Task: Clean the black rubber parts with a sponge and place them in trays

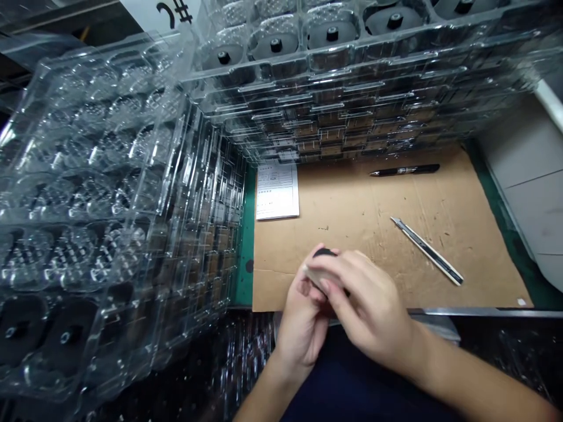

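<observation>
**Fingers (338,272) clenched around a small dark object (324,252) over cardboard (373,205)**

The object is gripped between the right hand (369,299) and the left hand (299,334), just above the near part of the cardboard. It is largely hidden by the fingers: only a black rounded top and a pale edge are seen, so its kind cannot be made out. Stacks of clear moulded plastic trays (88,176) rise on the left and across the far side, hemming in the work area, and are cut off by the frame. Dark round parts (276,45) with black knobs are seated in the glossy tray pockets. A printed paper sheet (277,190), a black pen (404,170) and a slim snap-off utility knife (426,252) are laid on the creased cardboard, which is bordered by a green mat (245,252).
</observation>
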Tool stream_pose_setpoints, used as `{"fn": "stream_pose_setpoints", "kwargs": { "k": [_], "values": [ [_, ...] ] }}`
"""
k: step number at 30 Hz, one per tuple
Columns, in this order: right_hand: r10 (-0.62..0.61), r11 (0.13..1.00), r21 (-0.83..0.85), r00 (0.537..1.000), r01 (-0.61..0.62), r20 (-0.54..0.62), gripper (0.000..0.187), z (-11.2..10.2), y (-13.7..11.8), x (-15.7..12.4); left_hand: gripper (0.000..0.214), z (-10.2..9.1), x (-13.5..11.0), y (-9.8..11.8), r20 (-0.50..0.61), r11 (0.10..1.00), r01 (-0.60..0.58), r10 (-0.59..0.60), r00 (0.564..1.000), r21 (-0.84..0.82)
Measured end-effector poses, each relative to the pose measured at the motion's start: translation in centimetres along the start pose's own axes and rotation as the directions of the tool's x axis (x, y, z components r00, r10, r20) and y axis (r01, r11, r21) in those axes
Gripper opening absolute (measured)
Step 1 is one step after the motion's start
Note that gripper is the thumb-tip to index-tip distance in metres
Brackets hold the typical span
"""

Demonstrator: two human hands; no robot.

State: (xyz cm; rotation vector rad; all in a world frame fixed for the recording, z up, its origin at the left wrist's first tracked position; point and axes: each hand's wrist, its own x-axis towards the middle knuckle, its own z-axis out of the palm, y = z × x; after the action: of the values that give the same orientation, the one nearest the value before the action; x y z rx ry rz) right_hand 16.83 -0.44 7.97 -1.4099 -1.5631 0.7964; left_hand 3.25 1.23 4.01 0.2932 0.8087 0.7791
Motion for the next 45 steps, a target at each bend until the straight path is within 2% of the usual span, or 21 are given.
{"fn": "stream_pose_setpoints", "kwargs": {
  "k": [3, 4, 7, 9, 12, 16, 19, 21, 24, 26, 28, 29, 30, 33, 34, 37, 39, 42, 45],
  "values": [
    [-0.04, 0.999, -0.008, 0.983, 0.042, 0.178, 0.023, 0.4, -0.7, 0.8, 0.05, 0.1, -0.2, 0.3, -0.006, 0.999, -0.043, 0.043, 0.999, 0.008],
    [-0.043, 0.998, -0.026, 0.98, 0.049, 0.194, 0.023, 0.5, -0.7, 0.9, 0.047, 0.0, -0.2, 0.4, -0.016, 0.998, -0.055, 0.055, 0.998, 0.013],
    [-0.126, 0.986, -0.103, 0.991, 0.129, 0.037, 0.024, 0.8, -0.6, 0.8, 0.04, -0.1, -0.3, 0.8, -0.031, 0.997, -0.058, 0.06, 0.998, 0.048],
    [-0.188, 0.979, -0.078, 0.982, 0.187, -0.007, 0.026, 1.1, -0.5, 0.5, 0.045, -0.2, -0.4, 1.1, -0.027, 0.995, -0.069, 0.072, 0.997, 0.077],
    [-0.205, 0.979, -0.002, 0.977, 0.205, 0.062, 0.024, 1.4, -0.4, 0.7, 0.049, 0.0, -0.3, 1.3, -0.034, 0.991, -0.099, 0.103, 0.994, 0.092],
    [-0.198, 0.977, -0.085, 0.98, 0.195, -0.034, 0.024, 1.4, -0.1, 1.6, 0.027, 0.6, -0.1, 1.1, -0.021, 0.994, -0.095, 0.097, 0.995, 0.061],
    [-0.223, 0.974, -0.027, 0.975, 0.223, 0.011, 0.025, 0.9, 0.3, 0.2, 0.044, 0.6, -0.3, 1.3, -0.027, 0.997, -0.057, 0.059, 0.998, 0.06],
    [-0.164, 0.986, -0.023, 0.984, 0.166, 0.076, 0.025, 0.1, 0.7, -1.0, 0.054, 0.4, -0.4, 1.5, -0.028, 0.997, -0.028, 0.03, 0.999, 0.066],
    [-0.043, 0.975, -0.212, 0.995, 0.061, 0.087, 0.026, -1.2, 1.1, -1.0, 0.054, 0.2, -0.5, 1.4, -0.029, 1.0, 0.015, -0.014, 0.999, 0.028],
    [-0.142, 0.948, -0.267, 0.981, 0.172, 0.13, 0.022, -1.8, 1.4, 0.3, 0.049, 0.2, -0.6, 1.2, 0.004, 0.998, 0.064, -0.064, 0.998, -0.025],
    [-0.333, 0.92, -0.142, 0.92, 0.365, 0.207, 0.02, -1.9, 1.8, 1.8, 0.044, 0.2, -0.7, 1.2, 0.041, 0.994, 0.097, -0.095, 0.995, -0.048],
    [-0.39, 0.908, -0.067, 0.893, 0.414, 0.227, 0.02, -1.8, 2.0, 2.3, 0.043, 0.1, -0.8, 1.2, 0.048, 0.995, 0.097, -0.095, 0.994, -0.038],
    [-0.396, 0.911, -0.025, 0.889, 0.412, 0.23, 0.02, -1.6, 2.2, 2.6, 0.044, 0.0, -0.9, 1.3, 0.041, 0.996, 0.09, -0.09, 0.995, -0.017],
    [-0.226, 0.96, -0.128, 0.957, 0.251, 0.181, 0.022, -1.0, 2.3, 2.3, 0.04, -0.4, -1.1, 1.2, -0.004, 0.996, 0.073, -0.073, 0.997, 0.059],
    [-0.198, 0.962, -0.159, 0.967, 0.224, 0.163, 0.022, -0.9, 2.2, 2.0, 0.039, -0.6, -1.2, 1.1, -0.001, 0.994, 0.083, -0.083, 0.997, 0.066],
    [-0.266, 0.954, -0.087, 0.941, 0.288, 0.209, 0.024, -1.2, 2.1, 1.6, 0.039, -1.0, -1.3, 0.7, 0.041, 0.996, 0.085, -0.086, 0.995, 0.039],
    [-0.248, 0.963, -0.049, 0.946, 0.264, 0.208, 0.027, -1.8, 2.6, 1.5, 0.049, -1.1, -1.4, 0.6, 0.071, 0.996, 0.082, -0.083, 0.994, 0.017],
    [0.011, 0.995, -0.102, 0.991, 0.003, 0.133, 0.025, -2.5, 4.7, 0.4, 0.063, -1.0, -1.6, 0.9, 0.113, 0.996, 0.092, -0.092, 0.989, 0.002],
    [0.227, 0.97, -0.12, 0.962, -0.21, 0.154, 0.027, -1.7, 7.8, -2.2, 0.061, -0.9, -1.6, 1.3, 0.14, 0.996, 0.092, -0.089, 0.986, -0.012]
  ]
}}
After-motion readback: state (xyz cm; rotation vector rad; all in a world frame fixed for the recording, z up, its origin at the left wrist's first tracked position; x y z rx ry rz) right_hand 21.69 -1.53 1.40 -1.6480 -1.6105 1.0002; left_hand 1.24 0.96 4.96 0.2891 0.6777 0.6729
